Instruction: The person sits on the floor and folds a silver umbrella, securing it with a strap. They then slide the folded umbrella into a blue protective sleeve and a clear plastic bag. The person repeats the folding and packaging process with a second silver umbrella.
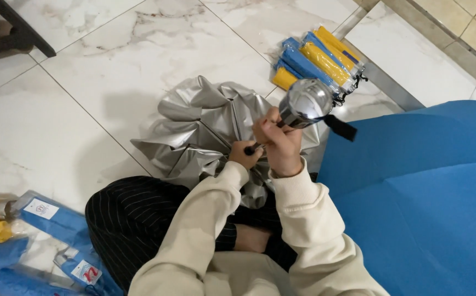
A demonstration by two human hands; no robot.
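head view: the right hand (283,143) is clamped around the shaft just below the silver handle (305,103) of a collapsed umbrella (205,134). the left hand (244,155) pinches the dark shaft tip (250,148), its grip closed on it. the umbrella's silver canopy lies crumpled on the marble floor (73,109), just ahead of the person's knees. wrapped blue and yellow umbrellas (317,57) lie beyond; an open blue canopy (424,192) spreads to the right.

Blue-yellow packs (319,61) top, labelled packs (57,219) bottom-left
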